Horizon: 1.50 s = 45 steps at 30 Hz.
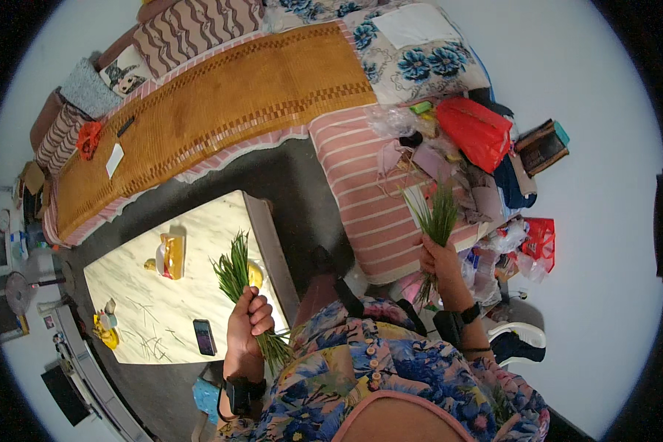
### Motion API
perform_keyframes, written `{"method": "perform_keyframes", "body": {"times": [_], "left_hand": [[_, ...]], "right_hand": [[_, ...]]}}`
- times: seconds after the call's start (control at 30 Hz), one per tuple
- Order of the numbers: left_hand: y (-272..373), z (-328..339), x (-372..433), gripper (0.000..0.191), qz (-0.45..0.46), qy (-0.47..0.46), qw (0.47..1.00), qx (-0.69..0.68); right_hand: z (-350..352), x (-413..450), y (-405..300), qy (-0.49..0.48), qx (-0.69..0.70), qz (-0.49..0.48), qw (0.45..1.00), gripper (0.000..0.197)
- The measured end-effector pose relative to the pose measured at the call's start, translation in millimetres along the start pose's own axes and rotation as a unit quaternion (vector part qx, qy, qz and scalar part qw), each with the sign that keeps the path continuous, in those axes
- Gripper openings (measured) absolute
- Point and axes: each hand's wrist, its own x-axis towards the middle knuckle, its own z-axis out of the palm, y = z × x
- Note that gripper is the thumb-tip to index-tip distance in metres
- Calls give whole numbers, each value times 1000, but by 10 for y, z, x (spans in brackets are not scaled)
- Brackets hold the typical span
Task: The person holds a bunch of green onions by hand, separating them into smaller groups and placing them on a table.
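Observation:
My left hand is closed around a bunch of long green stalks, held upright over the near right corner of the marble-patterned table. A second green bunch stands in my right hand, above the corner of the pink striped cover, its thin ends hanging below the fist. Loose green blades lie scattered on the table. Beside them is a dark smartphone. A yellow object, partly hidden by the left bunch, lies at the table's edge.
A tissue pack and yellow items stand on the table. Beyond is a sofa with a bamboo mat. Red bags, clothes and plastic bags crowd the right side. A white-rimmed basin stands by the wall.

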Motion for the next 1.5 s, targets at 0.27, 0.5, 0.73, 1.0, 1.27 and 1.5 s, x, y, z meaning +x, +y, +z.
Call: {"method": "perform_keyframes", "body": {"times": [0.27,0.5,0.73,1.0,1.27,1.5], "left_hand": [[594,-79,34,17,60,27,996,-68],[944,-57,-38,16,133,74,978,-140],[1179,189,9,16,249,175,932,-195],[1518,996,584,19,318,242,886,-237],[1946,1506,1082,18,341,303,853,-254],[2418,1408,1376,18,363,284,834,-302]], "right_hand": [[971,543,-373,-65,-95,19,993,27],[1711,1156,-645,-156,-165,24,974,31],[2710,2084,-1036,-282,-208,40,936,31],[3662,3413,-1619,-359,-207,54,909,29],[4369,4259,-1958,-348,-253,78,899,28],[5055,4441,-1942,-363,-303,70,878,30]]}}
